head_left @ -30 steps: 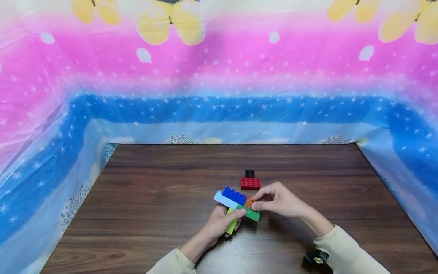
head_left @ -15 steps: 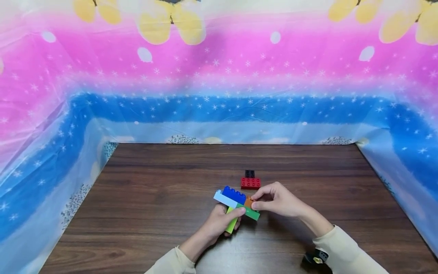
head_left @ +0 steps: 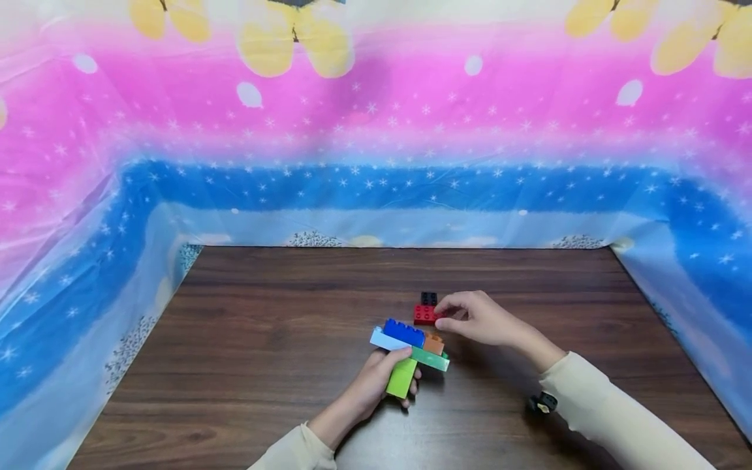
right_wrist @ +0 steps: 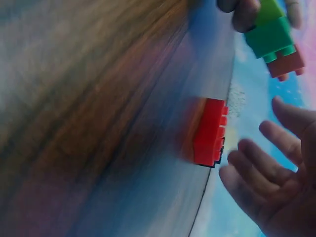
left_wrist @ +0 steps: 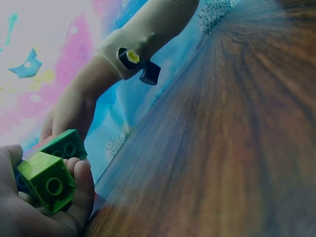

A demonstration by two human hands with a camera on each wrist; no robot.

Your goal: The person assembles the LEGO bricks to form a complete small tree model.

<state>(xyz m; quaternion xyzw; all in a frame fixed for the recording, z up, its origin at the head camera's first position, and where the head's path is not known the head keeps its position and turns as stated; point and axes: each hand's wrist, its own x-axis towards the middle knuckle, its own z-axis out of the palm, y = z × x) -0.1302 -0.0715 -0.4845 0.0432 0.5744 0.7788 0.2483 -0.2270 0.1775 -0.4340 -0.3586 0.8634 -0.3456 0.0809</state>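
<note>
My left hand (head_left: 373,384) grips a model of joined toy building bricks, with the thumb across its front. A lime brick (head_left: 402,378) forms the lower part. Above it, a light blue brick (head_left: 388,341) and a green brick (head_left: 431,359) lie end to end. On top of those sit a dark blue brick (head_left: 403,333) and an orange brick (head_left: 433,343). My right hand (head_left: 482,320) reaches to a red brick (head_left: 424,314) lying on the table. In the right wrist view its fingers (right_wrist: 252,163) are spread apart beside the red brick (right_wrist: 210,131), holding nothing.
A small black brick (head_left: 429,298) lies right behind the red one. Brown wood-grain table (head_left: 264,339) spreads around the hands. A pink and blue patterned cloth (head_left: 376,189) hangs along the back and both sides. A black device (head_left: 543,403) is worn at the right wrist.
My right hand has let go of the orange brick and moved back to the red brick. In my left hand the model has turned a little, showing more of the lime brick's front.
</note>
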